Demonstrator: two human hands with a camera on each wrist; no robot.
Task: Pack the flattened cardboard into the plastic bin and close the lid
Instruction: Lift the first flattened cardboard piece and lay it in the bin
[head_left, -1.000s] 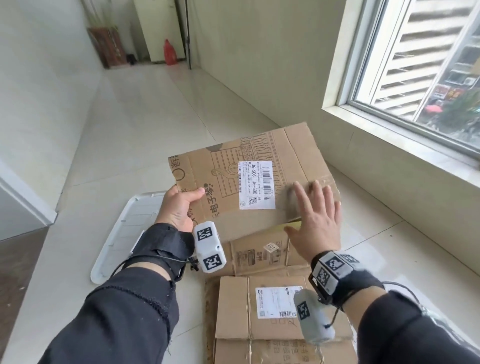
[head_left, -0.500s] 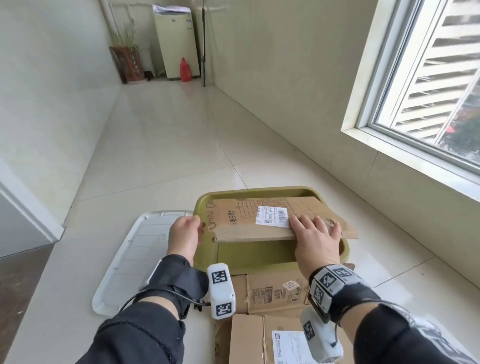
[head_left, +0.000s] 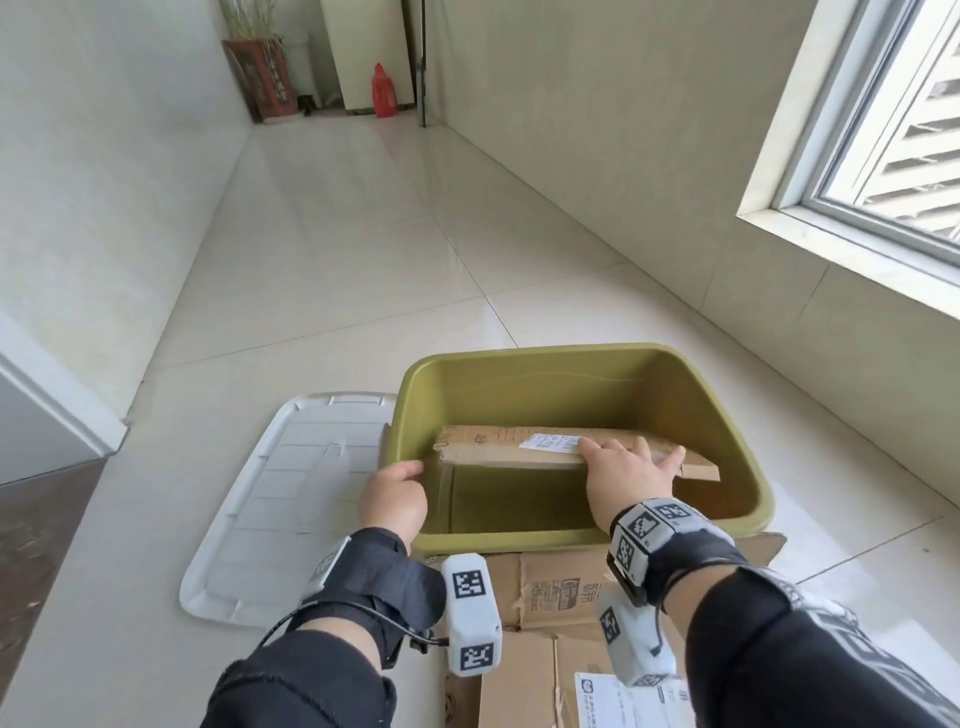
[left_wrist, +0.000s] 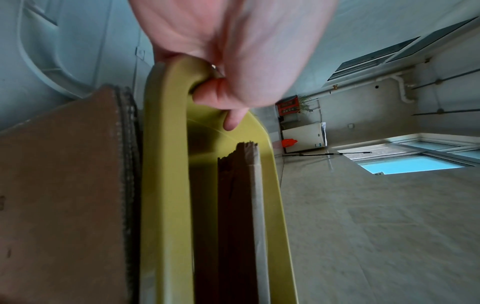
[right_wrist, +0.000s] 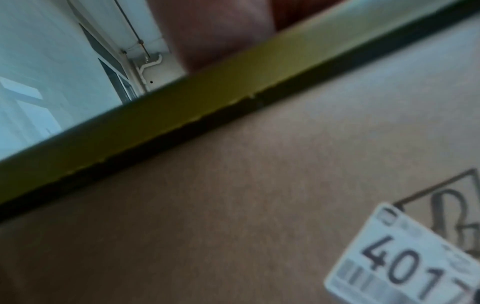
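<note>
Two hands are at the olive-green plastic bin, which sits on the pale tiled floor with its lid off. I see my left hand at the bin's near-left corner; the left wrist view shows its fingers curled over the rim, gripping it. My right hand reaches into the bin from the near side and lies on top of a flattened cardboard piece, fingers straight and slightly spread, pressing on its right half beside a white shipping label. That cardboard lies inside the bin, spanning it from left to right, its right end touching the right wall. It appears to sit above the bottom, though I cannot tell how far down it has gone.

On the floor just left of the bin lies the white lid, flat. More flattened cardboard is stacked on the floor at the near side, touching the bin's near wall; the right wrist view is filled with brown board carrying a label reading 401. At the far end of the corridor stand a red bottle and a potted plant. On the right is a window.
</note>
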